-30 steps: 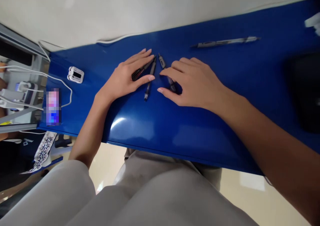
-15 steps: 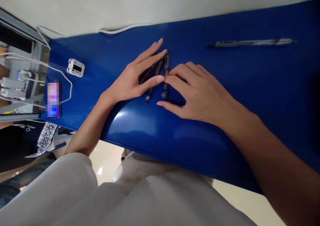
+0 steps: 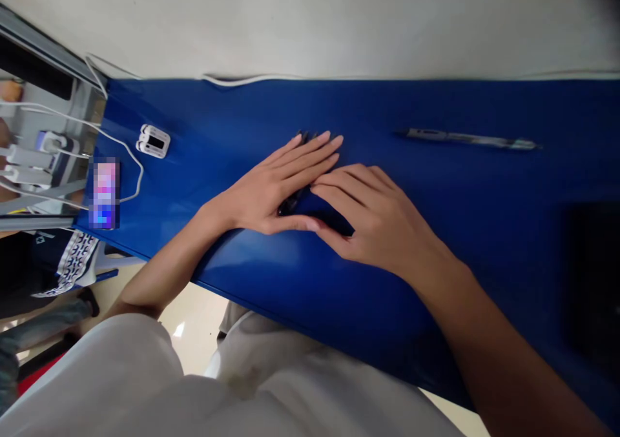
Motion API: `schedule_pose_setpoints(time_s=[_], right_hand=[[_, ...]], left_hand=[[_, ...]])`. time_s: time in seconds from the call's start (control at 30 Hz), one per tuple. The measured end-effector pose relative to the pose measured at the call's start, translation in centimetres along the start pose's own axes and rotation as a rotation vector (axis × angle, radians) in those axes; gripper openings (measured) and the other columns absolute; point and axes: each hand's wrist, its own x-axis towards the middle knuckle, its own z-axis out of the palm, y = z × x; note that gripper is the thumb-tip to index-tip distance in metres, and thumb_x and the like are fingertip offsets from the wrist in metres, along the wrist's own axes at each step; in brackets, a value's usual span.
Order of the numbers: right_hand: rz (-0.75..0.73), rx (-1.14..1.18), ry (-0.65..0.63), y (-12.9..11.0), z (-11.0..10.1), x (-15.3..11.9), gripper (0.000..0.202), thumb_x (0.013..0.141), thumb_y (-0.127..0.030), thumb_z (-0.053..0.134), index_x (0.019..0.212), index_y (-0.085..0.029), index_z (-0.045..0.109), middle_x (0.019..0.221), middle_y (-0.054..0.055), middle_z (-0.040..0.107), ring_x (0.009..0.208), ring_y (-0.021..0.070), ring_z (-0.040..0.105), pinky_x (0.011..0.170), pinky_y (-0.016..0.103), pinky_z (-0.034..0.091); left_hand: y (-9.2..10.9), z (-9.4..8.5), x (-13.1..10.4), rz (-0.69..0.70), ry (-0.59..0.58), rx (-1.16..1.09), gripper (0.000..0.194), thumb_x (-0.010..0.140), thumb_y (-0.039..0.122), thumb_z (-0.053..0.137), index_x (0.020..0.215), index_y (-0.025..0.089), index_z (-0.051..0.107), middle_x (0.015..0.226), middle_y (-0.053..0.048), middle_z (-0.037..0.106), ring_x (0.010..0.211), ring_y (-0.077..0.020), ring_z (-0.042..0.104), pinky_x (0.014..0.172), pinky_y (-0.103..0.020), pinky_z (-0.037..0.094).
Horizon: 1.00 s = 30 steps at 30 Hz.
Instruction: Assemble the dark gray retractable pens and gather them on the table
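Observation:
Several dark pens [image 3: 291,202] lie on the blue table [image 3: 271,256], mostly hidden beneath my left hand [image 3: 276,188]. That hand is stretched flat over them, fingers straight and thumb held out to the side. Against its fingertips rests my right hand [image 3: 372,214], its fingers bent and close together while its thumb stays apart from them. The two thumb tips meet below the pens. Nothing shows in the right hand's grasp. Farther right, a single grey and clear pen [image 3: 475,139] lies by itself.
On the left are a small white device with a dark screen [image 3: 154,141] and a blurred-out phone [image 3: 104,193] beside a white cable [image 3: 138,179]. A dark object [image 3: 593,282] sits at the right edge. Behind the table rises a pale wall [image 3: 339,24].
My left hand has flattened over the pens and covers more of them. My right hand has closed in against it, thumbs now meeting. The view has tilted, showing more wall.

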Motion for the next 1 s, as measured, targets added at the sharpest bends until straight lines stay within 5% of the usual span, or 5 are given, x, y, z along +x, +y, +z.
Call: schedule_pose_setpoints(time_s=[0.1,0.37,0.73,0.87,1.0], right_hand=[[-0.017,-0.008,0.038,0.2,0.1,0.1,0.019,0.104,-0.019,0.067,0.122,-0.019,0.073,0.12,0.015,0.078,0.111,0.0349,0.07,0.094,0.051,0.057],[-0.034,-0.057,0.121,0.6,0.5,0.1,0.015,0.103,-0.012,0.066,0.115,-0.021,0.071,0.112,0.013,0.078,0.105,0.0309,0.072,0.095,0.047,0.059],[-0.1,0.002,0.276,-0.6,0.2,0.4,0.032,0.099,-0.016,0.07,0.075,-0.026,0.05,0.067,-0.001,0.059,0.06,0.0168,0.052,0.063,0.035,0.044],[-0.115,0.116,0.221,-4.5,-1.1,1.8,0.046,0.103,-0.02,0.067,0.065,-0.024,0.042,0.055,-0.005,0.049,0.05,0.0123,0.043,0.056,0.033,0.035],[-0.163,0.3,-0.162,-13.0,-5.5,4.6,0.041,0.106,-0.023,0.066,0.067,-0.022,0.053,0.059,-0.004,0.057,0.054,0.0109,0.048,0.061,0.029,0.042]], left_hand=[[0.2,0.2,-0.1,0.011,-0.002,0.035,0.106,0.107,0.087,0.042,0.185,0.022,0.014,0.19,-0.016,0.025,0.176,-0.0407,0.019,0.144,-0.068,0.012],[-0.3,0.9,-0.1,0.017,0.023,0.099,0.078,0.116,0.068,0.042,0.183,0.03,0.028,0.192,-0.006,0.022,0.177,-0.035,0.017,0.144,-0.066,0.021],[-0.8,1.7,0.0,0.085,0.127,0.1,0.07,0.119,0.055,0.042,0.172,0.01,0.05,0.184,-0.017,0.038,0.176,-0.0258,0.026,0.148,-0.05,0.024],[-1.2,2.0,-0.2,0.141,0.155,0.073,0.076,0.114,0.059,0.056,0.172,0.01,0.05,0.182,-0.02,0.039,0.176,-0.0303,0.029,0.147,-0.055,0.024],[-1.5,2.0,-0.2,0.169,0.151,0.068,0.077,0.111,0.051,0.064,0.172,0.007,0.049,0.182,-0.022,0.037,0.175,-0.0318,0.031,0.147,-0.056,0.024]])
